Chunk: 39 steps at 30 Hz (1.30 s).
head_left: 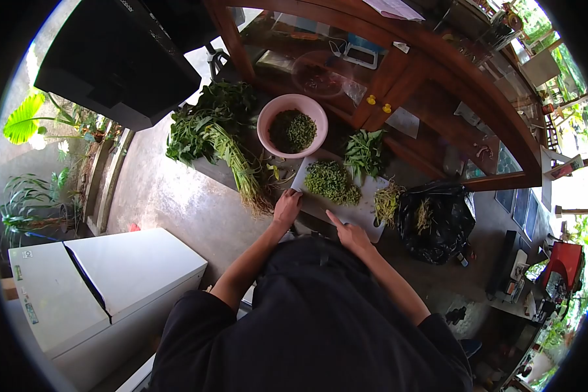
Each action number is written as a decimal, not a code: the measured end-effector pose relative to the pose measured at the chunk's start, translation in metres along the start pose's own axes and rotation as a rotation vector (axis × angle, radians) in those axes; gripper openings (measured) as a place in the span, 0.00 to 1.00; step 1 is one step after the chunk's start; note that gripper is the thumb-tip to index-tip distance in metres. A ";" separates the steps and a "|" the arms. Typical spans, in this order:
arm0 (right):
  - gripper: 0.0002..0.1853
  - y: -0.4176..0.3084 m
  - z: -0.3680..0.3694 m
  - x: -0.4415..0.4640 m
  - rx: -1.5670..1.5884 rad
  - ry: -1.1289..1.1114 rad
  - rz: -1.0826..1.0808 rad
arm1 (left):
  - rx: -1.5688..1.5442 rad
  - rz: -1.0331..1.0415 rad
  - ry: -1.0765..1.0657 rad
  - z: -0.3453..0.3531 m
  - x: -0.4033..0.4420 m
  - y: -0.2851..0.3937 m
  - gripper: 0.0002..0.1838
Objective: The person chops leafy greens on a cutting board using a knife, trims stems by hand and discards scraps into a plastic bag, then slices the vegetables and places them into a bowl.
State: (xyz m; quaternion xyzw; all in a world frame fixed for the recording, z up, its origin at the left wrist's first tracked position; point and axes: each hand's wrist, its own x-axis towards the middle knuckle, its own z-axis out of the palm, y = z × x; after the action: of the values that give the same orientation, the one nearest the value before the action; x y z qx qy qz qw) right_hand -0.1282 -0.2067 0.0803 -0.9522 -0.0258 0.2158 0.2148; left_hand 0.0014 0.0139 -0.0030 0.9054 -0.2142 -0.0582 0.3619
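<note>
Head view: the hands are apart; the left hand [287,208] is at the near-left edge of the white board [356,213], the right [351,236] points a finger over its near side; whether either grips anything, I cannot tell. Chopped greens [332,183] lie on the board; the pink bowl [263,128] of cut greens sits beyond; the black bag [447,225] is to the right.

From my remote view I make out a white refrigerator [144,268] at lower left and a big black loudspeaker [117,65] above it, near a tripod stand [217,60]. At the top, I see a brown wooden cabinet [539,160] with glass panels, two yellow knobs [387,108] and papers [398,8] on it. On my far left I see a broad-leaved plant [25,119]; at far right, a red object [563,264] I can't identify.
</note>
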 end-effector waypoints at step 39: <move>0.39 0.009 -0.025 -0.021 0.050 0.015 -0.080 | 0.042 -0.020 -0.024 -0.010 0.001 0.005 0.12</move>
State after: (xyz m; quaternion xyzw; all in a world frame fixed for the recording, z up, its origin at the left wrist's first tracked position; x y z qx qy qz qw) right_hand -0.1367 -0.2280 0.1052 -0.9463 -0.0571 0.2005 0.2471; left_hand 0.0032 0.0167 0.0072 0.9141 -0.2105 -0.0682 0.3398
